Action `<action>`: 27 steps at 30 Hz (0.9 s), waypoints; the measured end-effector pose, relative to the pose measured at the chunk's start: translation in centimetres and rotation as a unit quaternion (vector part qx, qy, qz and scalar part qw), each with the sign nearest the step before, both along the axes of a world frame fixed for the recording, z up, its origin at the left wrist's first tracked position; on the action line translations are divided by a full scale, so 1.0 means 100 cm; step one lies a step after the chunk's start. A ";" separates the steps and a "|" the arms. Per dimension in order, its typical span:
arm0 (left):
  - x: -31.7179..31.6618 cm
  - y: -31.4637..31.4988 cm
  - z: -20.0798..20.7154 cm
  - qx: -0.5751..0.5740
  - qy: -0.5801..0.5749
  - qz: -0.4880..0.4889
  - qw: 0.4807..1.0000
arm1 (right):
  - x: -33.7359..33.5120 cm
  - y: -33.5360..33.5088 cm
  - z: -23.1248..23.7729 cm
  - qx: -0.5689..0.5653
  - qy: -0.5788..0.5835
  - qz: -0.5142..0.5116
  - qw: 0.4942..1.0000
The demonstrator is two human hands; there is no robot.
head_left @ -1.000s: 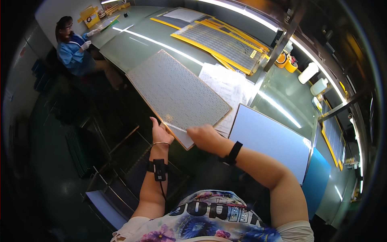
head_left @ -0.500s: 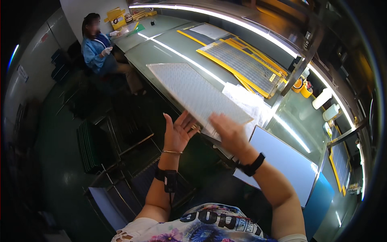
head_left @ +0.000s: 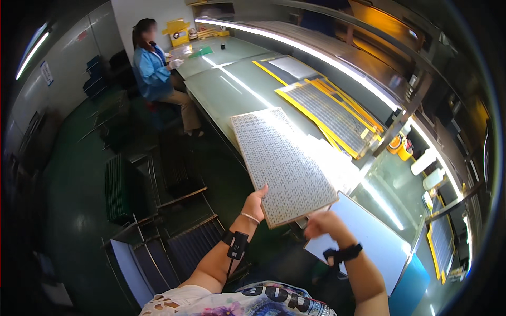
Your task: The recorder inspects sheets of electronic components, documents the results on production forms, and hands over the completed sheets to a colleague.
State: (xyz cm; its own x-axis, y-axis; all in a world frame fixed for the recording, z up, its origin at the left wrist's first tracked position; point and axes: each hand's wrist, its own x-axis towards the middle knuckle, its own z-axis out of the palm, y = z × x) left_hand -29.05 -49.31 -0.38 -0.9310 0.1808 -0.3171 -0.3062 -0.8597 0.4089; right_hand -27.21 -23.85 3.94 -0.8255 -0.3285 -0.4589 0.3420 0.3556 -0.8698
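A thin rectangular panel (head_left: 284,168), white with rows of small dark marks and a pale brown rim, is held tilted over the workbench's front edge. My left hand (head_left: 256,204) grips its near left edge, thumb on the upper face and fingers hidden underneath. Close to the near right corner is my right hand (head_left: 328,225), its fingers curled and smeared by motion. Whether it touches the panel cannot be made out. A plain pale blue-white board (head_left: 371,231) lies under and beyond my right wrist. White cloth or paper (head_left: 334,160) lies behind the panel, washed out by glare.
Yellow-edged screen frames (head_left: 327,113) lie on the green-topped bench (head_left: 226,87). White bottles (head_left: 423,161) and yellow tape rolls (head_left: 405,150) stand at the right. A metal rack (head_left: 184,196) is low at my left. A person in blue (head_left: 153,68) sits at the far left.
The panel has turned so its marked face shows more fully. My left hand has closed on its left edge. My right hand has left its face and moved down toward the near corner.
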 end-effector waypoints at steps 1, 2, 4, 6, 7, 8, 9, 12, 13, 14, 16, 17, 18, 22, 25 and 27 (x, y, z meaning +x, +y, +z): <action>0.005 -0.004 -0.009 0.002 -0.008 0.009 1.000 | 0.015 -0.023 0.022 0.123 -0.005 0.051 0.991; 0.007 -0.005 -0.012 0.007 -0.016 0.013 1.000 | 0.026 -0.037 0.030 0.322 0.317 0.146 0.880; 0.014 -0.004 -0.013 0.034 -0.013 0.015 0.999 | 0.032 -0.069 0.047 0.272 0.468 0.158 0.826; 0.014 0.001 -0.010 0.064 -0.008 0.009 0.998 | 0.033 -0.086 0.045 0.221 0.604 0.159 0.749; 0.013 0.006 -0.010 0.081 0.000 0.025 0.996 | 0.031 -0.091 0.029 0.245 0.597 0.196 0.738; 0.012 0.008 -0.009 0.098 0.007 0.043 0.994 | 0.029 -0.094 0.016 0.267 0.589 0.234 0.726; 0.013 0.006 -0.005 0.097 0.009 0.047 0.994 | 0.024 -0.094 0.009 0.264 0.590 0.236 0.725; 0.020 -0.005 0.002 0.092 0.025 0.100 0.990 | 0.017 -0.096 0.002 0.216 0.577 0.293 0.731; 0.020 -0.003 0.000 0.087 0.030 0.084 0.992 | 0.017 -0.093 0.004 0.227 0.554 0.291 0.746; 0.018 -0.004 -0.002 0.080 0.036 0.068 0.994 | 0.016 -0.094 0.005 0.236 0.533 0.288 0.760; 0.019 -0.004 0.002 0.088 0.029 0.070 0.993 | 0.022 -0.100 0.016 0.234 0.566 0.289 0.736; 0.020 -0.002 0.003 0.102 0.019 0.052 0.993 | 0.026 -0.099 0.018 0.245 0.592 0.276 0.717; 0.019 -0.003 0.000 0.096 0.019 0.041 0.994 | 0.025 -0.100 0.015 0.240 0.595 0.283 0.713; 0.020 -0.007 -0.003 0.120 0.032 0.036 0.992 | 0.019 -0.096 0.013 0.206 0.543 0.268 0.768; 0.021 -0.007 0.001 0.120 0.047 0.038 0.991 | 0.023 -0.096 0.014 0.202 0.528 0.257 0.784; 0.021 -0.006 0.004 0.120 0.033 0.043 0.991 | 0.027 -0.101 0.012 0.215 0.545 0.250 0.771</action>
